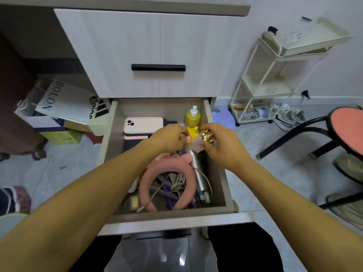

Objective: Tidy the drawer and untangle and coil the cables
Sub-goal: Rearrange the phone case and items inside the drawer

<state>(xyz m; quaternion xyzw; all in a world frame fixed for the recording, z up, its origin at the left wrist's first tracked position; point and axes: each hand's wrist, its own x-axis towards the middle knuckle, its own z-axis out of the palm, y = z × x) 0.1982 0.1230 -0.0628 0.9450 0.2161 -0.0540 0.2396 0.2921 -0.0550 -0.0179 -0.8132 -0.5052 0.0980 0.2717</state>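
The lower drawer (221, 179) stands pulled out in front of me. Inside lie a pink headband (146, 178), tangled purple and beige cables (172, 185), a silver tube (198, 173), a pink phone (143, 125), a yellow bottle (193, 117) and a yellow star toy (192, 132). Above the drawer's middle, my right hand (224, 146) grips a small clear bag of gold pieces (208, 136). My left hand (170, 139) pinches a small orange and white item (187, 140) beside that bag; what it is stays unclear.
The closed upper drawer (149, 54) with a black handle sits above. Paper bags and boxes (64, 107) crowd the floor at left. A cream rolling cart (275, 75) and a black stool with an orange seat (345, 128) stand at right.
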